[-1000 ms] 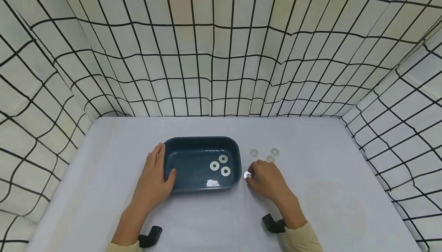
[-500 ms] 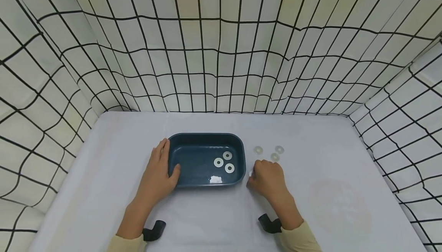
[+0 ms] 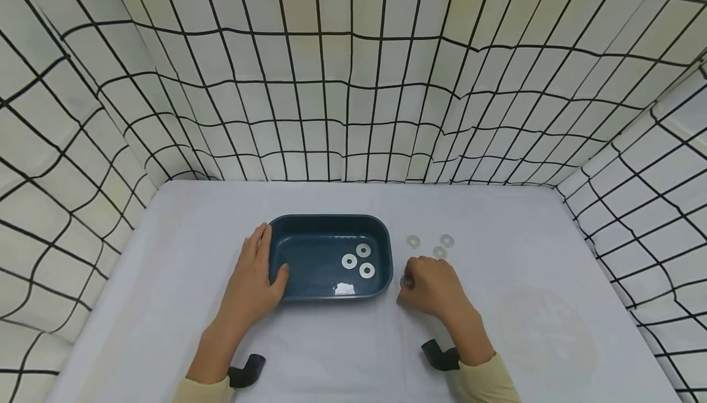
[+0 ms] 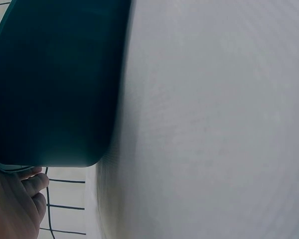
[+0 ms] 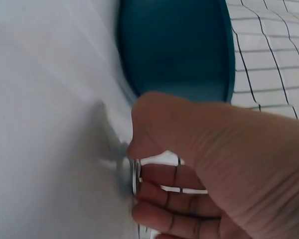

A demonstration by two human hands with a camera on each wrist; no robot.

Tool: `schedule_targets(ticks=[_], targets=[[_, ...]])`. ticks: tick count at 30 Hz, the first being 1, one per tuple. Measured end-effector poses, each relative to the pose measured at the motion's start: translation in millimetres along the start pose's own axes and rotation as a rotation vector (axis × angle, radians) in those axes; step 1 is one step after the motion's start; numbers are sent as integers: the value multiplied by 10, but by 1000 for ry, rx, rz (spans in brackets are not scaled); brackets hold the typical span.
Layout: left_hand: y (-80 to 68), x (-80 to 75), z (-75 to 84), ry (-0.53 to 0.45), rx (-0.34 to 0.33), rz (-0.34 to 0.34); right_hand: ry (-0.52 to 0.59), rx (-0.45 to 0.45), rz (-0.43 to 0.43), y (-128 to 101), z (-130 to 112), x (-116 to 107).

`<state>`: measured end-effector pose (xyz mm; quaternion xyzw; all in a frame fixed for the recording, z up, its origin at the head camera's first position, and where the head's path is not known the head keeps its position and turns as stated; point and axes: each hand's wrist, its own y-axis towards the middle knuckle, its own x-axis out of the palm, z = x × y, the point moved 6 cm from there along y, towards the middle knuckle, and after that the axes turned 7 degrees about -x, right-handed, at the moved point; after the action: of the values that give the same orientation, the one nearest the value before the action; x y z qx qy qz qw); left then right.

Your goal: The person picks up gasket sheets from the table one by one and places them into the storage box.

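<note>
A dark blue rectangular tray [image 3: 309, 268] stands on the white table with three flat metal washers [image 3: 349, 261] in its right half. My left hand [image 3: 251, 283] holds the tray's left end, the thumb over the rim and the fingers along the outer wall. In the left wrist view the fingers [image 4: 36, 184] show beyond the tray's corner. Just right of the tray, my right hand [image 3: 433, 286] pinches a washer [image 5: 136, 178] between thumb and fingers, close over the table. It stands on edge in the right wrist view, partly hidden by the hand.
Three paler washers [image 3: 413, 241] lie on the table [image 3: 342, 354] beyond my right hand. A white wall with black grid lines [image 3: 348, 102] encloses the table at the back and both sides. Black angled pieces [image 3: 247, 371] sit at both wrists.
My right hand has closed its fingers over the washer beside the tray, which shows less now. The left hand keeps its hold on the tray. The head view has shifted slightly.
</note>
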<state>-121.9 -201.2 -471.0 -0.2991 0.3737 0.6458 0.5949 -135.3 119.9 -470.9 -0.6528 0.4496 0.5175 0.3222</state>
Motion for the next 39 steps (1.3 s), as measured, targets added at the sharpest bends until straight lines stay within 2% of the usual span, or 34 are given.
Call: schedule_targets(ticks=[6, 16, 26, 32, 39], targets=[[1, 17, -6, -4, -1, 0, 102, 22, -40, 12, 122, -17], [26, 4, 9, 4, 5, -4, 208, 56, -11, 92, 221, -199], [-10, 4, -2, 7, -16, -18, 195, -31, 57, 153, 186, -324], [-30, -19, 7, -2, 6, 10, 199, -41, 82, 178, 115, -369], [-14, 0, 15, -8, 4, -3, 215, -64, 95, 185, 37, -404]])
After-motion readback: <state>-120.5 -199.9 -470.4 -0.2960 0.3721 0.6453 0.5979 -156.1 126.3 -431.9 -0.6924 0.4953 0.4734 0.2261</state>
